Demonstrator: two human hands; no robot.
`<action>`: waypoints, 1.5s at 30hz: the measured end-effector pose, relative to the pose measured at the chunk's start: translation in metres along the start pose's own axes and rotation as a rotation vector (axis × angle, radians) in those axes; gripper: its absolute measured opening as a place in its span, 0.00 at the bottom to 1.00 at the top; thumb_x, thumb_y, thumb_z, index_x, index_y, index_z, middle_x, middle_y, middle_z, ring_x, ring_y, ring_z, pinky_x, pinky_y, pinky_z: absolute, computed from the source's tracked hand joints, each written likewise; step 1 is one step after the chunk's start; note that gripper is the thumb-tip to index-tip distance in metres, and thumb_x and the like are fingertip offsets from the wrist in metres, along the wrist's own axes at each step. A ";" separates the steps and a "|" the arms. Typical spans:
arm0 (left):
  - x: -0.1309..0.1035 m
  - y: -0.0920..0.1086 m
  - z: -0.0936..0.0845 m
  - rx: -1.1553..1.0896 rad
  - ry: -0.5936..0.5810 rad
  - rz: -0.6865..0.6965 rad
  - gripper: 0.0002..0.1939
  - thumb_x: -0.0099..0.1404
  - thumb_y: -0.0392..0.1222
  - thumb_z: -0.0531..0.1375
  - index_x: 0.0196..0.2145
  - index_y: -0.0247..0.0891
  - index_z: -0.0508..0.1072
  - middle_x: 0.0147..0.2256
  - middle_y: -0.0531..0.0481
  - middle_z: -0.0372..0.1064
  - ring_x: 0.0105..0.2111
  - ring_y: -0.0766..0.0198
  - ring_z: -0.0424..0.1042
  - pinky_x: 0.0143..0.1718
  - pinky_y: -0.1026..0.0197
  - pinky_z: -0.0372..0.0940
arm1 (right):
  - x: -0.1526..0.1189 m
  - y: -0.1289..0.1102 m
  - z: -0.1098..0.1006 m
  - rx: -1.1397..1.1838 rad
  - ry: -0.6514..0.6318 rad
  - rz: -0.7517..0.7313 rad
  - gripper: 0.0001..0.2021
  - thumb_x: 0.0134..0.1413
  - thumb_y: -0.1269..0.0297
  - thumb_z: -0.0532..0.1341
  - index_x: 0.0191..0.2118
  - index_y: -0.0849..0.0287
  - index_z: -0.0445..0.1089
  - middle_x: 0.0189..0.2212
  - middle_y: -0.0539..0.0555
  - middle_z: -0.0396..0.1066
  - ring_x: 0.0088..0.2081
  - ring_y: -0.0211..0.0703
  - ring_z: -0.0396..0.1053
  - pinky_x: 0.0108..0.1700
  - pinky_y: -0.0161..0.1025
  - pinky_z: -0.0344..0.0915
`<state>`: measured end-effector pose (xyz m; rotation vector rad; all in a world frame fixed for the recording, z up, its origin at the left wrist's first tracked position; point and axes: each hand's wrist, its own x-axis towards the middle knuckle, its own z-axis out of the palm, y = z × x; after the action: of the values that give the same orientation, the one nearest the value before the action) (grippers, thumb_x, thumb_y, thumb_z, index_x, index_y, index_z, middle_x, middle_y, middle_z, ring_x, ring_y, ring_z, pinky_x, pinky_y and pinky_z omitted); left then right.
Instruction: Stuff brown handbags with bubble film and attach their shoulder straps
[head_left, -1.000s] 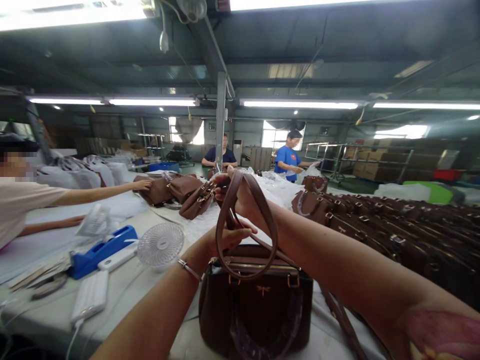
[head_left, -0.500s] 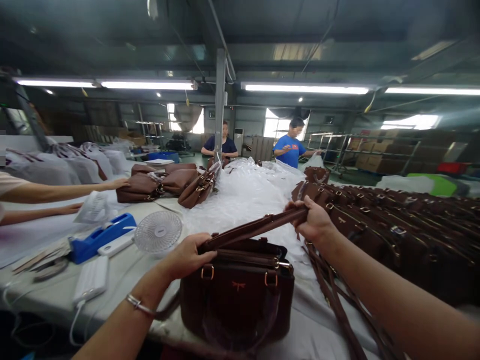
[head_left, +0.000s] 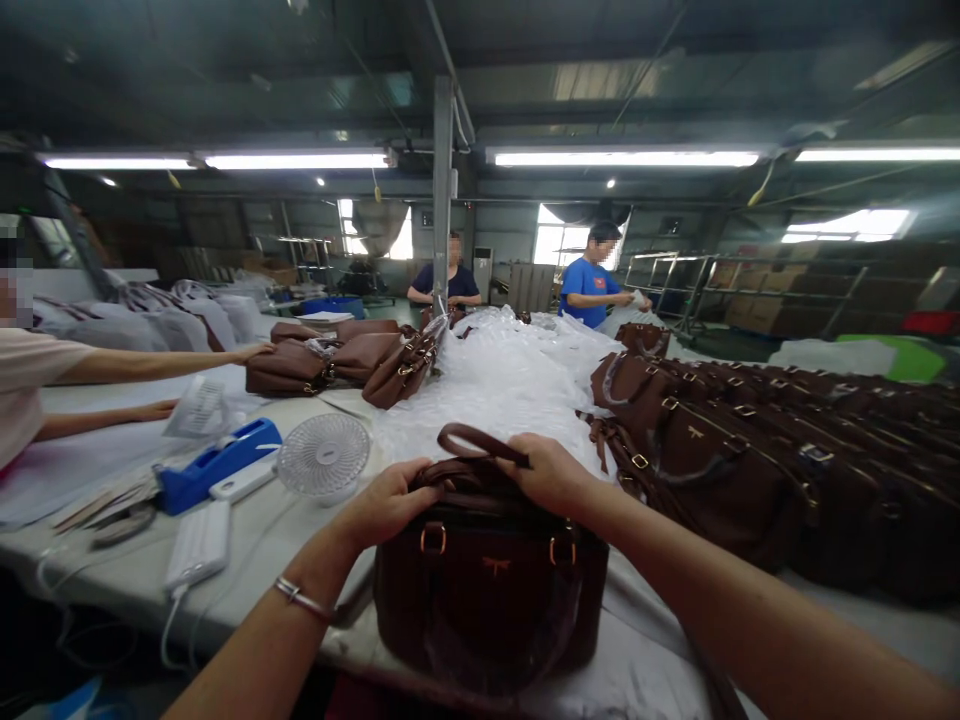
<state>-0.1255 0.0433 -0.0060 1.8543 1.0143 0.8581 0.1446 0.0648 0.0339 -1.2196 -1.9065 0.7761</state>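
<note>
A dark brown handbag stands upright at the table's near edge, with a small gold dragonfly emblem and two gold rings on its front. Its front handle, in clear wrap, hangs down. A brown strap loops over the bag's top. At the top left, my left hand is closed around part of the strap. My right hand grips the strap's looped part above the bag's right side. The fingertips of my right hand are partly hidden behind the strap and bag.
On the left are a small fan, a blue tape dispenser and a white power bank. White plastic bags pile up ahead. Rows of brown handbags fill the right. A co-worker's hand touches brown bags at left.
My right hand has come left and down to the bag's top, so the stretched strap is now folded into a loop. My left hand stays near the bag's top left.
</note>
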 end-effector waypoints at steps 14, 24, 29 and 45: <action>-0.002 -0.010 0.001 -0.151 0.022 -0.032 0.24 0.66 0.51 0.63 0.53 0.32 0.75 0.45 0.43 0.79 0.47 0.48 0.76 0.51 0.50 0.70 | -0.011 -0.024 0.026 -0.942 -0.245 -0.242 0.18 0.53 0.57 0.65 0.49 0.57 0.70 0.44 0.57 0.70 0.38 0.51 0.72 0.37 0.43 0.63; -0.007 -0.006 0.004 -0.127 0.009 0.049 0.20 0.66 0.49 0.63 0.52 0.36 0.78 0.49 0.44 0.77 0.50 0.49 0.74 0.56 0.51 0.67 | -0.012 -0.023 0.032 -1.072 -0.124 -0.387 0.08 0.66 0.72 0.53 0.42 0.60 0.70 0.39 0.59 0.73 0.41 0.53 0.70 0.45 0.47 0.59; -0.008 0.003 0.004 -0.082 -0.010 0.117 0.18 0.67 0.44 0.62 0.53 0.38 0.77 0.51 0.45 0.77 0.52 0.50 0.73 0.58 0.51 0.65 | -0.017 -0.023 0.032 -1.073 -0.153 -0.359 0.07 0.65 0.73 0.54 0.42 0.61 0.70 0.37 0.59 0.76 0.40 0.54 0.73 0.43 0.46 0.60; -0.010 0.078 -0.010 0.678 0.207 0.268 0.27 0.62 0.40 0.61 0.59 0.39 0.69 0.58 0.42 0.69 0.59 0.50 0.67 0.62 0.50 0.62 | -0.018 -0.031 0.029 -1.043 -0.227 -0.346 0.10 0.65 0.73 0.54 0.41 0.61 0.73 0.34 0.61 0.79 0.35 0.57 0.79 0.40 0.49 0.72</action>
<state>-0.1145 0.0128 0.0659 2.5557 1.3156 0.9490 0.1110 0.0341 0.0382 -1.3083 -2.7322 -0.3668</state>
